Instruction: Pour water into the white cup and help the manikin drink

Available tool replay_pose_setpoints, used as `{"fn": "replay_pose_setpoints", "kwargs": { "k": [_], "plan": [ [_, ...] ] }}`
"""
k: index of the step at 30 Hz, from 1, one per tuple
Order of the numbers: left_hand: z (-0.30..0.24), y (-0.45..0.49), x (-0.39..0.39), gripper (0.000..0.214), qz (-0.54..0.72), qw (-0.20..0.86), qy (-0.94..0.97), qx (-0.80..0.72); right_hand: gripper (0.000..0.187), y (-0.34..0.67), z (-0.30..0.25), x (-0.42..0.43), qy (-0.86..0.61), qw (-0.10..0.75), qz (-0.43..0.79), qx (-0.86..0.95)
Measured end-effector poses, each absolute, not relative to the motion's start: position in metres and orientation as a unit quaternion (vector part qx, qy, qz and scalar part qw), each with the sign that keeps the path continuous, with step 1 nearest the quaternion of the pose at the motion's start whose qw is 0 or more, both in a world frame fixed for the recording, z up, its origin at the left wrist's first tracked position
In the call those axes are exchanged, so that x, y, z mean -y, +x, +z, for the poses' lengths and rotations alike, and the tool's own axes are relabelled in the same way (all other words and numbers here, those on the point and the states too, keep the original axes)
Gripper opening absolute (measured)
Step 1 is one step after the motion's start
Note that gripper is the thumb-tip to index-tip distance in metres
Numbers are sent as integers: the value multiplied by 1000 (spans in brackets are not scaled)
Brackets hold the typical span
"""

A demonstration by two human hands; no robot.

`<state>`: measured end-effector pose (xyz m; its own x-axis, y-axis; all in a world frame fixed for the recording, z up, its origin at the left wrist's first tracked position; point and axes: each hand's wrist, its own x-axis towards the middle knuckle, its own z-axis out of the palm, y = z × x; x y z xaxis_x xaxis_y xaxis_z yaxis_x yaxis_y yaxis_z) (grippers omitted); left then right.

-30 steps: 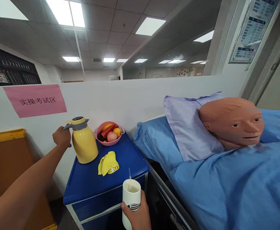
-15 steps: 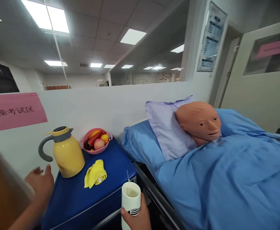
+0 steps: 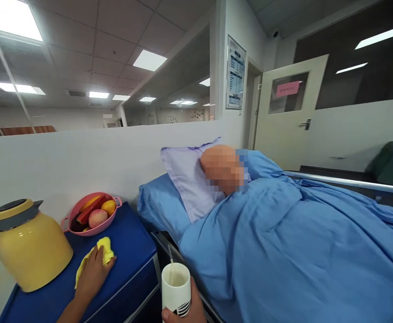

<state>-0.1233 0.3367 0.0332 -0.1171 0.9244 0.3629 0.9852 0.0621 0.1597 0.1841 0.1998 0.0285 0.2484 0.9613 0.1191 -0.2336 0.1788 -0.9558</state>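
Observation:
My right hand (image 3: 193, 305) is wrapped around a white cup (image 3: 176, 291) with black stripes, held upright at the bottom middle of the view. A thin clear straw (image 3: 170, 255) sticks up out of it. On the blue bedside cabinet, my left hand (image 3: 95, 274) lies over a folded yellow cloth (image 3: 106, 252) and grips it, fingers partly hiding it. Just left of that hand stands a yellow thermos jug (image 3: 34, 251) with a grey collar and handle. Behind the cloth is a pink basket (image 3: 97, 231) of fruit and vegetables.
The blue cabinet (image 3: 129, 242) adjoins a bed with a dark rail (image 3: 164, 242). A manikin's head (image 3: 219, 166) rests on a lilac pillow (image 3: 186, 179), under a blue quilt (image 3: 267, 251). A wall runs behind; a door (image 3: 284, 121) is at the back right.
My left hand has moved right, from beside the jug onto the yellow cloth, and closed on it. The view has turned right. The cup stays in my right hand.

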Motion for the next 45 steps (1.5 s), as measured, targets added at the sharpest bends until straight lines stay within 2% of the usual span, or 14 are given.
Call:
{"fn": "replay_pose_setpoints", "kwargs": {
  "k": [4, 6, 8, 10, 12, 15, 18, 30, 37, 41, 45],
  "plan": [
    [31, -106, -333, 44, -234, 2, -657, 717, 64, 256, 38, -194, -432, 641, 477, 418],
    [40, -77, -325, 36, -296, -109, -618, 720, 62, 297, 49, -192, -435, 618, 459, 466],
    [56, -34, -315, 26, -402, -271, -534, 693, 59, 336, 63, -190, -437, 613, 453, 477],
    [76, 19, -305, 35, -441, -328, -507, 664, 66, 370, 79, -189, -452, 609, 438, 483],
    [95, 75, -297, 44, -508, -469, -372, 619, 72, 399, 97, -191, -479, 614, 410, 475],
    [115, 152, -291, 37, -567, -576, -294, 510, 64, 434, 121, -194, -510, 598, 376, 490],
    [123, 215, -290, 31, -559, -652, -234, 457, 64, 461, 134, -203, -537, 606, 365, 460],
    [128, 362, -365, 33, -526, -797, -111, 276, 61, 541, 136, -293, -520, 632, 349, 457],
    [100, 366, -380, 37, -538, -815, -14, 214, 61, 547, 137, -328, -514, 618, 360, 474],
    [87, 360, -380, 37, -526, -830, -45, 178, 57, 548, 133, -333, -510, 617, 360, 479],
    [76, 359, -383, 47, -505, -853, -124, 49, 56, 548, 126, -331, -505, 618, 348, 492]
  ]
}}
